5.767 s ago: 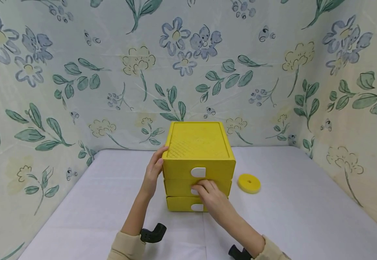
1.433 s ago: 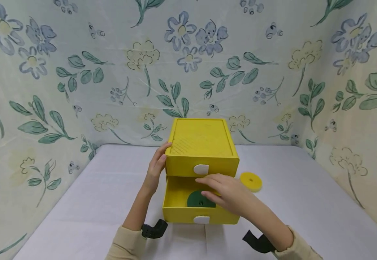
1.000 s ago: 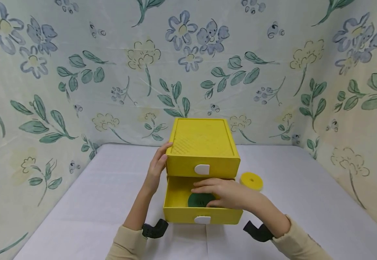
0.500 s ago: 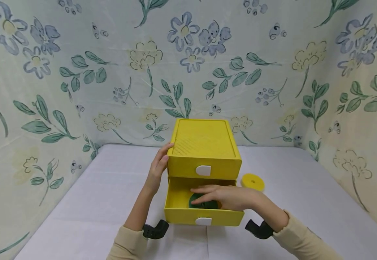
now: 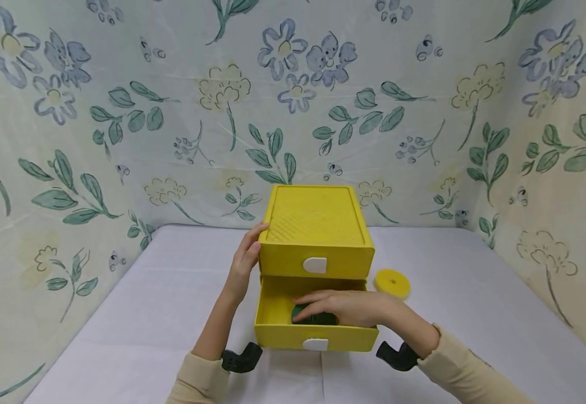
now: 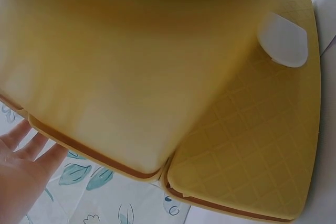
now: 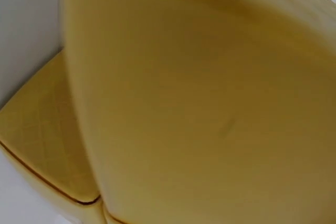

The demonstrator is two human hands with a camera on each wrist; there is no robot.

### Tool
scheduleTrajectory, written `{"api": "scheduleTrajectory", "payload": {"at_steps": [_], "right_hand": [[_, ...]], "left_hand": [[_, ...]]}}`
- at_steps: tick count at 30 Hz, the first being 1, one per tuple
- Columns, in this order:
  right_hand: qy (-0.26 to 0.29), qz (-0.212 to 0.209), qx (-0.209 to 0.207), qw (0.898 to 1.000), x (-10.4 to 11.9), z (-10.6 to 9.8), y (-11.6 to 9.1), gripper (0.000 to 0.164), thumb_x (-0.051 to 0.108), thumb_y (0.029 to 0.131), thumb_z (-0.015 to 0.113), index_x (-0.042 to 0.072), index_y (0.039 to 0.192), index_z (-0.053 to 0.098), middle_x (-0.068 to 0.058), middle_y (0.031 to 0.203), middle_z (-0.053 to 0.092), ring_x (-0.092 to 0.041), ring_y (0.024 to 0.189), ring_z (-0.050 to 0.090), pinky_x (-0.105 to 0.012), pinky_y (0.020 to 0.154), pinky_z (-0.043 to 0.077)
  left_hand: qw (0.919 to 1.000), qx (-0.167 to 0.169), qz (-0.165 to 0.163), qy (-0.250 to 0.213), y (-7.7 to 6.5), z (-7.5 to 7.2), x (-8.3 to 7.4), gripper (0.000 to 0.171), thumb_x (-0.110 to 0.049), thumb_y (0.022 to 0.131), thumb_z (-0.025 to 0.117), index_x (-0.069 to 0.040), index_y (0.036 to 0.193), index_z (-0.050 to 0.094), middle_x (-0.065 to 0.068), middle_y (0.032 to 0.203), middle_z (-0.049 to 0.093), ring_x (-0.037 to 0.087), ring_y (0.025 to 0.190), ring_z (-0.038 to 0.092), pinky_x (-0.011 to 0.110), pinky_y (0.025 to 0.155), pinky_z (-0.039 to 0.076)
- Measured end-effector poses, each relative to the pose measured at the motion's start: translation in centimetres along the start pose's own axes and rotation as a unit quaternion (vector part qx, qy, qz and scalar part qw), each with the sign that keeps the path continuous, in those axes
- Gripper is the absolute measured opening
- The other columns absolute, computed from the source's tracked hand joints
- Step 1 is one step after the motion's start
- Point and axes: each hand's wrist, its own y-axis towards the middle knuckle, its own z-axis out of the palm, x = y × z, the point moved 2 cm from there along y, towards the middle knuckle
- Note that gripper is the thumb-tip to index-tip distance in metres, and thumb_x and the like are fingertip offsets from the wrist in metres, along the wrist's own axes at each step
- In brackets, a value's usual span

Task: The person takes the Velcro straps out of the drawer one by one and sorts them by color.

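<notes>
At the far left, floral cloth [image 5: 65,185] is rising as a wall, then running across the back. The white table [image 5: 146,292] is spreading below it, its left edge slanting toward me, with a broad stretch of white lying between that edge and my arm. A black camera [image 5: 242,358] is sitting at my left wrist. My left hand [image 5: 242,266] is resting against the left side of the yellow box [image 5: 318,213], fingers fairly straight, tips touching its upper edge.

The box's top drawer [image 5: 283,261] is staying in line with its body; the one below, the pulled-out drawer [image 5: 273,336], is jutting toward me. Its front rim is standing before the green disc [image 5: 318,318], which is lying inside, with yellow floor showing to its left. Overhead, the top drawer is bounding the gap. My right hand [image 5: 346,306] is lying over the disc, fingers pointing left; I can't tell whether they are gripping it, since the drawer wall is hiding the underside. My hands are keeping well apart.

Near the box's right side a yellow disc [image 5: 393,287] is lying flat. Beyond it the table is stretching to its slanting right edge, where floral cloth is rising again.
</notes>
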Motion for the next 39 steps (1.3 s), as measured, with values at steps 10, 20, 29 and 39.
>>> {"api": "scheduleTrajectory", "payload": {"at_steps": [10, 20, 29, 39], "right_hand": [[-0.024, 0.006, -0.011, 1.0, 0.2, -0.2, -0.1, 0.046, 0.021, 0.086, 0.06, 0.033, 0.13, 0.049, 0.009, 0.14, 0.041, -0.015, 0.13, 0.036, -0.038, 0.108, 0.031], [0.002, 0.05, -0.039, 0.998, 0.2, -0.6, -0.5, 0.052, 0.045, 0.081, 0.061, 0.034, 0.13, 0.048, 0.006, 0.14, 0.041, -0.018, 0.128, 0.038, -0.042, 0.105, 0.034], [0.052, 0.055, -0.045, 0.996, -0.3, -1.4, -1.0, 0.052, 0.042, 0.085, 0.058, 0.032, 0.134, 0.044, 0.007, 0.142, 0.039, -0.019, 0.13, 0.037, -0.045, 0.105, 0.033], [0.116, 0.053, -0.041, 0.991, -0.8, -1.7, -1.6, 0.05, 0.037, 0.087, 0.056, 0.03, 0.134, 0.043, 0.002, 0.141, 0.04, -0.018, 0.124, 0.04, -0.04, 0.102, 0.037]], "left_hand": [[1.0, -0.001, -0.002, -0.001, -0.1, 0.1, 0.1, 0.042, -0.03, 0.095, 0.033, -0.016, 0.135, 0.037, 0.002, 0.15, 0.022, 0.031, 0.134, 0.029, 0.061, 0.104, 0.024], [1.0, -0.003, -0.004, 0.002, -0.2, 0.0, 0.1, 0.043, -0.03, 0.095, 0.033, -0.016, 0.136, 0.036, 0.003, 0.15, 0.023, 0.031, 0.134, 0.029, 0.061, 0.104, 0.024], [1.0, 0.0, -0.004, 0.003, 0.0, 0.0, 0.0, 0.044, -0.029, 0.095, 0.033, -0.016, 0.136, 0.035, 0.003, 0.151, 0.021, 0.031, 0.134, 0.027, 0.061, 0.104, 0.024], [1.0, 0.004, 0.0, -0.003, 0.1, 0.0, -0.1, 0.045, -0.031, 0.095, 0.033, -0.014, 0.136, 0.036, 0.004, 0.151, 0.02, 0.03, 0.136, 0.024, 0.061, 0.104, 0.022]]}}
